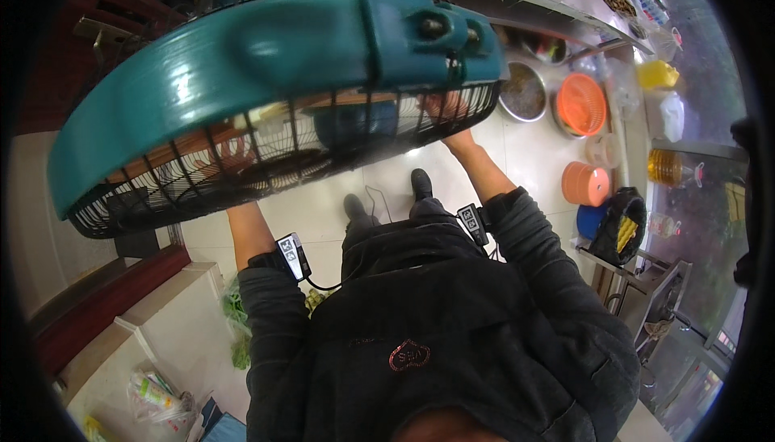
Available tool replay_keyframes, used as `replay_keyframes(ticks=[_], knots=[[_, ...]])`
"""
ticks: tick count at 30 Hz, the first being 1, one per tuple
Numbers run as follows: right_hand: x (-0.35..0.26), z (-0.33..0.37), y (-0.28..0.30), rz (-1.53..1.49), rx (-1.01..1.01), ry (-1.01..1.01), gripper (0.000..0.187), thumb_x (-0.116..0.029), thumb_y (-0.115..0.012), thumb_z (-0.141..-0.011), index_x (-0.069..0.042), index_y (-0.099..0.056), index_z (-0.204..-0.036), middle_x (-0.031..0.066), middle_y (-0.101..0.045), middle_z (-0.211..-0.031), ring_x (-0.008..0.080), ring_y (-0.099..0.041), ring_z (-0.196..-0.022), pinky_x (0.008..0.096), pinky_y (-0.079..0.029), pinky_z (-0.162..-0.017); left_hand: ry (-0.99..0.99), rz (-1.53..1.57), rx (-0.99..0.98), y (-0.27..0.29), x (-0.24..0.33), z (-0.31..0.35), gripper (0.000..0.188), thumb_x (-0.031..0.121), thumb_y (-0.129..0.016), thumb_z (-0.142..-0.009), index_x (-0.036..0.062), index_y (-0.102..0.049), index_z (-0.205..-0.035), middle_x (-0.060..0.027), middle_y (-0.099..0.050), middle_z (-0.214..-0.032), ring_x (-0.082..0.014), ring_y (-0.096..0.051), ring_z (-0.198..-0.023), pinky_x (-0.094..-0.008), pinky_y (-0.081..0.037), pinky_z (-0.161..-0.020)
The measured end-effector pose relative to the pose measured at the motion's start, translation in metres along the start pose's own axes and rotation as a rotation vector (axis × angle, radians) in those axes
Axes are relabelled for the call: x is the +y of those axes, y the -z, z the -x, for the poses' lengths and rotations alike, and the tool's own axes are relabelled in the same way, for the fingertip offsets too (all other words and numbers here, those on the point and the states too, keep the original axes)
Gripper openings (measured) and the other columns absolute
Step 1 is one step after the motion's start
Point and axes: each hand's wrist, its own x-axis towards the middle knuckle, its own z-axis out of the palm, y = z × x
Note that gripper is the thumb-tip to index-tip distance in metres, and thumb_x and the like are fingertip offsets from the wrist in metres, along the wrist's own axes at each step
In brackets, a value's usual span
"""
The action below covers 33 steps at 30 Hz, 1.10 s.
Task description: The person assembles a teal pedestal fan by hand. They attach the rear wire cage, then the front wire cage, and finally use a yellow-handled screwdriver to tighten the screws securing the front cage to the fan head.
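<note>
Fan (266,62): teal rim with black wire guard, held up close under the camera, long axis lower left to upper right. Right hand (446,107) grip clamped on the guard's far edge; left hand hidden behind it, grip cannot be told. Orange colander (581,104) and steel bowl (523,92) on the floor, contents unclear.

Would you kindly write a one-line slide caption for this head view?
Person lifts a teal fan head with black wire guard, right hand behind the guard, left hand hidden, above a tiled floor.
</note>
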Motion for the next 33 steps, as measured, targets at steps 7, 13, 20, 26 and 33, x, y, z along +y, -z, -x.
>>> replay_keyframes(ticks=[7,13,20,26,33], knots=[[0.008,-0.001,-0.001,-0.071,-0.025,-0.052,0.024,-0.003,-0.062,-0.091,0.0,-0.062,-0.115,0.011,-0.067,-0.105,0.0221,-0.064,-0.096,0.0331,-0.049,-0.087,-0.013,-0.023,0.006,-0.003,0.002,0.007,0.068,0.071,-0.031,-0.093,0.028,-0.045,-0.143,-0.0055,-0.038,-0.151,-0.0377,-0.035,-0.136,-0.0676,-0.027,-0.107],[-0.029,0.002,0.042,0.164,0.075,0.073,0.036,0.001,-0.064,-0.089,0.0,-0.057,-0.124,0.0058,-0.066,-0.106,0.0141,-0.062,-0.098,0.0279,-0.049,-0.088,-0.016,-0.02,0.021,-0.001,0.001,0.013,0.068,0.072,-0.031,-0.092,0.0281,-0.045,-0.143,-0.0057,-0.038,-0.15,-0.038,-0.035,-0.136,-0.068,-0.027,-0.106],[-0.063,-0.007,0.071,-0.056,-0.032,0.022,0.042,0.0,-0.067,-0.089,0.001,-0.054,-0.128,0.0021,-0.063,-0.111,0.0089,-0.059,-0.099,0.0254,-0.048,-0.088,-0.019,-0.007,0.024,-0.005,-0.002,0.012,0.069,0.073,-0.031,-0.092,0.0283,-0.045,-0.143,-0.006,-0.038,-0.15,-0.0383,-0.035,-0.135,-0.0686,-0.027,-0.106],[-0.05,-0.011,0.071,0.522,0.009,0.42,0.032,-0.005,-0.068,-0.089,0.001,-0.058,-0.119,0.0035,-0.066,-0.103,0.0115,-0.06,-0.093,0.0266,-0.048,-0.085,-0.022,0.003,0.035,-0.004,-0.003,0.012,0.07,0.073,-0.031,-0.092,0.0284,-0.044,-0.143,-0.0062,-0.038,-0.15,-0.0386,-0.036,-0.134,-0.069,-0.027,-0.105],[-0.048,-0.007,0.077,0.493,-0.031,0.308,0.025,-0.005,-0.068,-0.087,0.001,-0.06,-0.11,0.0055,-0.066,-0.102,0.0124,-0.06,-0.092,0.0274,-0.048,-0.083,-0.009,0.012,0.051,-0.001,-0.006,0.018,0.07,0.074,-0.031,-0.091,0.0285,-0.044,-0.143,-0.0065,-0.038,-0.15,-0.0389,-0.036,-0.134,-0.0696,-0.028,-0.105]])
